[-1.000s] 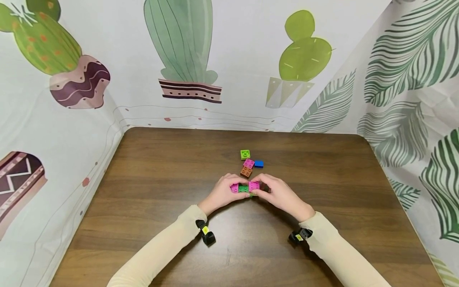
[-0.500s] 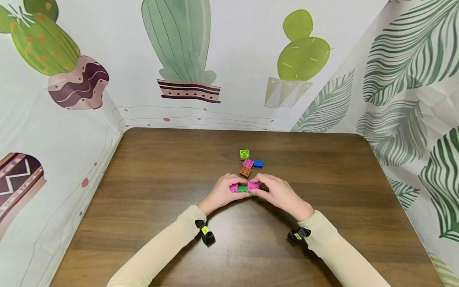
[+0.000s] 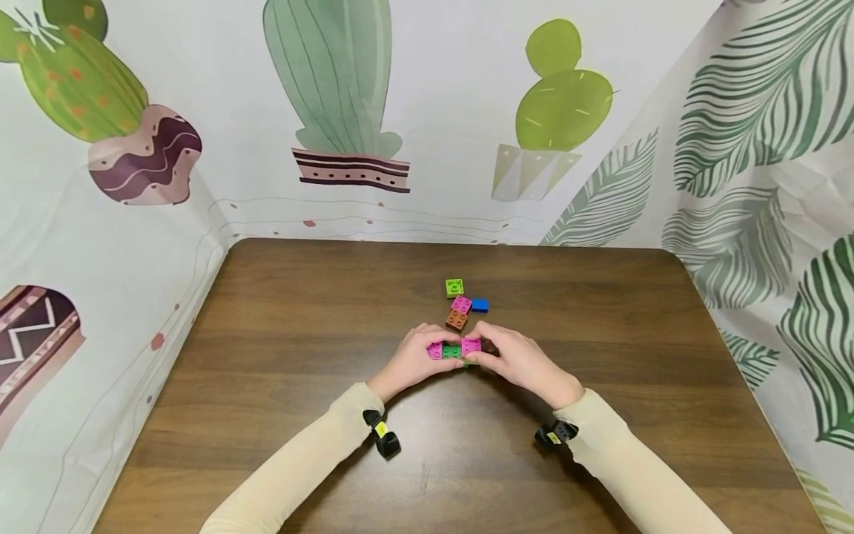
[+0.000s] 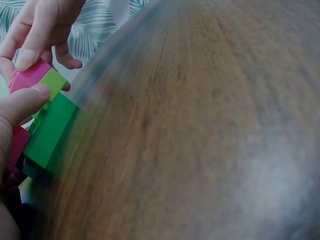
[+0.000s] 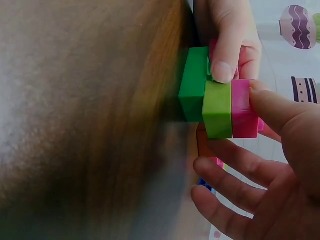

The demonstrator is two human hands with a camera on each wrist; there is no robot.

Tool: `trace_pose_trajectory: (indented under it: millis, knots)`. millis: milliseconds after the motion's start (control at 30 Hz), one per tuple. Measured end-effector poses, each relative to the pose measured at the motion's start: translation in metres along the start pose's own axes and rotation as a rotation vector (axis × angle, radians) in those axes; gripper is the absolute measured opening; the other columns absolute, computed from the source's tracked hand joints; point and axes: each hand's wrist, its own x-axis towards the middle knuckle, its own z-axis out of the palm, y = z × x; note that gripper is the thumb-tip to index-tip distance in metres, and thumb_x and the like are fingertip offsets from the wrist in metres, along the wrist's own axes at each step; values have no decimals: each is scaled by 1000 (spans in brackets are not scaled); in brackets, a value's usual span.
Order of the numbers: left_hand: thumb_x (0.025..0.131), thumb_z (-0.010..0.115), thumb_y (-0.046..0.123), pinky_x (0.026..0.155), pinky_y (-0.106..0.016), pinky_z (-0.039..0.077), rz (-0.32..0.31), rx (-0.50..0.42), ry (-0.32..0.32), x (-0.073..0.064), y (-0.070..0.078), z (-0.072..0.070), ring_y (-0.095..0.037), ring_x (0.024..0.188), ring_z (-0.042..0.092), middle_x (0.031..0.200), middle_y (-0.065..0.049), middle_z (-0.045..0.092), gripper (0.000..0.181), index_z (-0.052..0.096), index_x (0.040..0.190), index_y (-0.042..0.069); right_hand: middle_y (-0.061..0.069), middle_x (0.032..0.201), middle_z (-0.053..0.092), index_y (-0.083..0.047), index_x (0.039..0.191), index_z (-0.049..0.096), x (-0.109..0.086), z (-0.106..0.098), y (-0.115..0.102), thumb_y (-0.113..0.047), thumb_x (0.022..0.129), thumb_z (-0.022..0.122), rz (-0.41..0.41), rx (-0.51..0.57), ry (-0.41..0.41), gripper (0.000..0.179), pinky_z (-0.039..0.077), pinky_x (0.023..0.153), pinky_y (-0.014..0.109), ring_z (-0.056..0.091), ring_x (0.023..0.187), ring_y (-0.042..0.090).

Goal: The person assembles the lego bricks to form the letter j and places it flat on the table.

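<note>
Both arms angle in from the near side, cream sleeves [image 3: 303, 456], black wrist devices [image 3: 387, 443]. Left hand [image 3: 414, 358] grips the brick stack [image 3: 451, 351], thumb against its lime brick [image 5: 218, 111]. Right hand [image 3: 525, 361] pinches the upper pink brick [image 5: 243, 109] between thumb and finger; other fingers loosely bent.

Table [image 3: 300, 319]: brown wood grain, rounded far corners. Patterned cloth [image 3: 454, 89] behind, white with cacti and leaves.

Stack sits between the hands, mid-table; can't tell whether it touches the wood. Green brick [image 5: 194, 82] at bottom, lime on one end, pink over lime; second pink brick [image 3: 435, 351] toward the left hand. Just beyond: loose orange-brown brick [image 3: 457, 320], pink one [image 3: 461, 305], blue one [image 3: 480, 305], upturned lime one [image 3: 454, 288].
</note>
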Motion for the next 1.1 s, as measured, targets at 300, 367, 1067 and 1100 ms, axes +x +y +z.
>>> trace_pose_trajectory:
  millis: [300, 367, 1067, 1100]
  knots:
    - [84, 88, 36, 103, -51, 42, 3, 1, -3, -2, 0, 1, -20, 108, 59, 114, 1, 73, 38, 79, 117, 19, -6, 108, 72, -22, 114, 63, -3, 2, -1, -32, 98, 74, 12, -35, -8, 23, 53, 73, 34, 62, 86, 12]
    - [84, 88, 36, 102, -51, 42, 6, 2, 1, -3, 0, 1, -20, 108, 59, 114, 2, 73, 38, 79, 117, 19, -6, 107, 72, -22, 114, 63, -3, 2, -1, -32, 97, 74, 11, -37, -10, 23, 52, 71, 33, 61, 84, 12]
    - [83, 89, 38, 97, -45, 45, 42, 4, 17, -3, -4, -2, -16, 105, 59, 112, 4, 74, 38, 79, 115, 20, -6, 115, 69, -21, 120, 64, -3, 10, 8, -31, 98, 74, -35, 116, 25, 26, 58, 83, 36, 63, 94, 10]
    - [83, 89, 37, 97, -44, 44, 45, 5, 18, -2, -4, -2, -16, 104, 59, 112, 4, 74, 38, 79, 115, 20, -6, 114, 69, -21, 121, 64, -3, 10, 8, -32, 98, 73, -35, 124, 24, 27, 58, 82, 36, 63, 93, 10]
